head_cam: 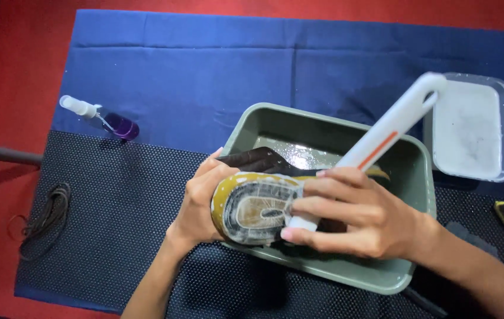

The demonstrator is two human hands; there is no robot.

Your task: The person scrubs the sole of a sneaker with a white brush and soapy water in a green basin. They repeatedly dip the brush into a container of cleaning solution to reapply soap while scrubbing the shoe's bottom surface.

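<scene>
1. Right now the left hand (pixel 195 204) cups the heel end of a shoe (pixel 252 207), sole up, over a green tub (pixel 423 195); the fingers wrap the shoe's side, so this grip is closed on it, though the thumb side is hidden.
2. Meanwhile the right hand (pixel 346 215) is clenched around the lower end of a white brush (pixel 382 133) with an orange stripe, its head pressed to the sole and hidden under the fingers.
3. The sole looks wet and soapy. Judged from that, the shoe may slide out of the left hand if the brush pushes hard toward the heel.
4. Wet fingers on a smooth handle could let the brush twist or slip, scraping knuckles on the sole.
5. The shoe hangs partly past the tub's near rim, so drips and foam would likely land on the dark mat (pixel 116 218) rather than in the tub.
6. The long handle points toward the clear tray (pixel 470 130) just beside the tub; a wide stroke might knock it.
7. A spray bottle (pixel 101 118) lies on the blue cloth (pixel 204 65) well apart to the left, and a cord (pixel 45 221) lies farther left; neither seems at risk.
</scene>
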